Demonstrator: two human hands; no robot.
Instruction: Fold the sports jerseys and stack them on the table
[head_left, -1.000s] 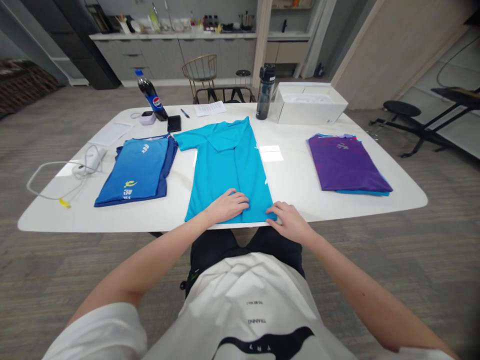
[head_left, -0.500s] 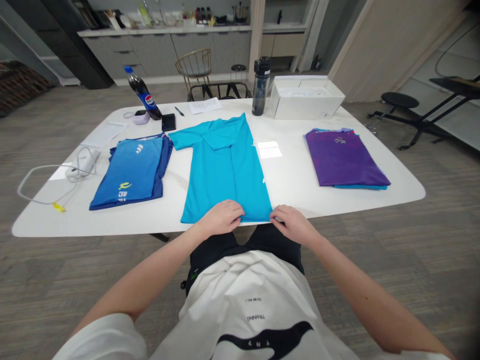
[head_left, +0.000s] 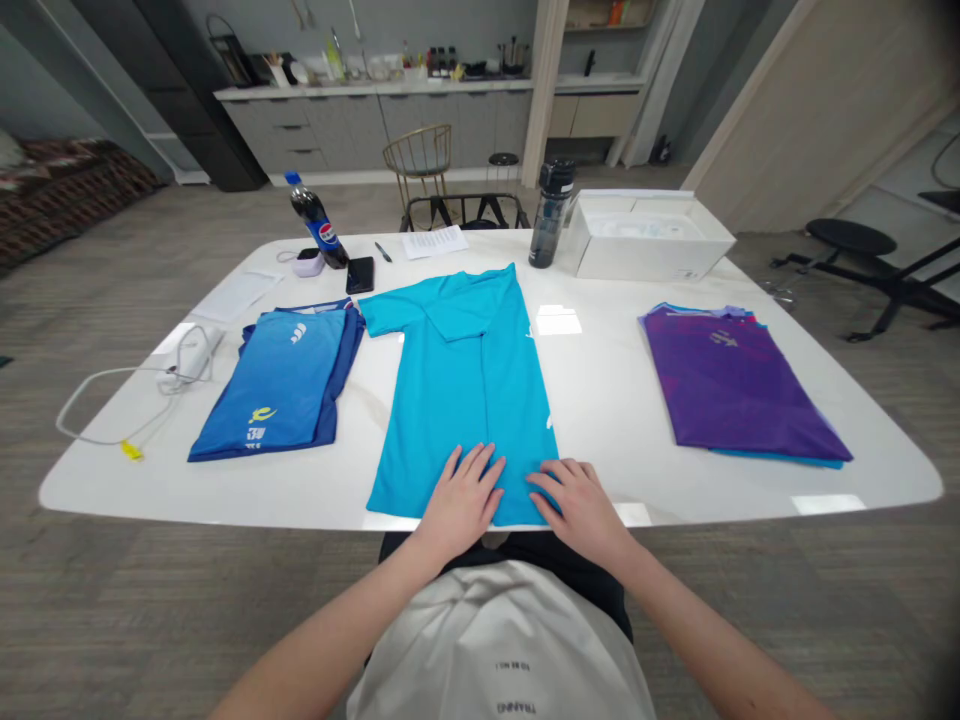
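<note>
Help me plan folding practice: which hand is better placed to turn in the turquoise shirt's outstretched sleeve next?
Probably the left hand: it lies on the turquoise shirt, nearer the sleeve, while the right hand rests toward the opposite side.

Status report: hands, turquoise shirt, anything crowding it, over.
Left hand and right hand on near end of turquoise shirt. Lying flat, one side folded inward. Blue shirt close beside its sleeve; purple shirt apart.

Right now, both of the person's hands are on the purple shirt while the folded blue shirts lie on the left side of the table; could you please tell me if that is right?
Not quite: the head view shows the left hand and right hand on the turquoise shirt, not the purple shirt. The folded blue shirts do lie on the left side of the table.
</note>
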